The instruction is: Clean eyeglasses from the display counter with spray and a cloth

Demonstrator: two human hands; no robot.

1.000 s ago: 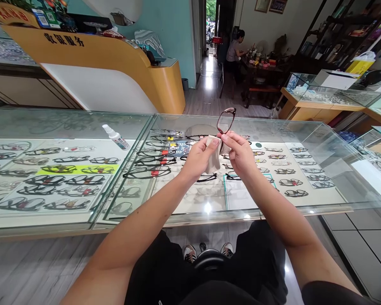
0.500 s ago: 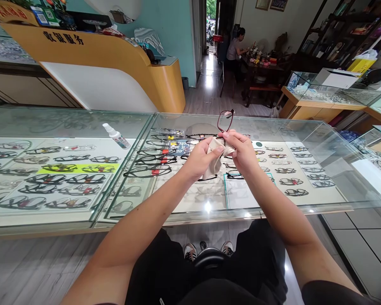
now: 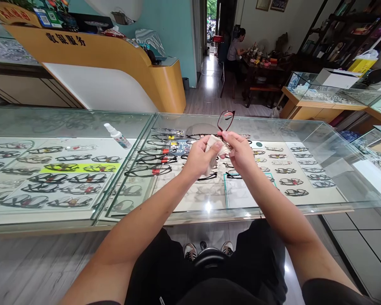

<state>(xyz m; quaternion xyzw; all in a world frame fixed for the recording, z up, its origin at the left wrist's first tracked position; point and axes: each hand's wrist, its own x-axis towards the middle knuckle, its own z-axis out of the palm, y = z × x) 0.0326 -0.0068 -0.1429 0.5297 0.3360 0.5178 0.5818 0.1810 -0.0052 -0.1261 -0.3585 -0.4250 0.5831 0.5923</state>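
Observation:
Above the glass counter, both of my hands meet around a pair of dark red-framed eyeglasses (image 3: 226, 120). One lens rim sticks up past my fingers; the other is hidden behind the cloth and my hands. My left hand (image 3: 200, 157) is closed on a beige cleaning cloth (image 3: 213, 146), its thumb pressing the folded fabric against the glasses. With fingers pinched on the frame near its middle, my right hand (image 3: 240, 152) holds the glasses. A white spray bottle (image 3: 117, 136) lies or leans on the counter to the left; which of these I cannot tell.
The glass display counter (image 3: 190, 215) spans the view, with rows of eyeglasses (image 3: 147, 170) beneath its top. A wooden reception desk (image 3: 168, 80) stands beyond at left. A person (image 3: 235, 48) sits at a cluttered table (image 3: 263, 70) at the back. More showcases (image 3: 324, 103) stand at right.
The cloth and my left hand have shifted slightly against the glasses, and the raised lens rim has tilted a little. The bottle appears in the same place on the counter.

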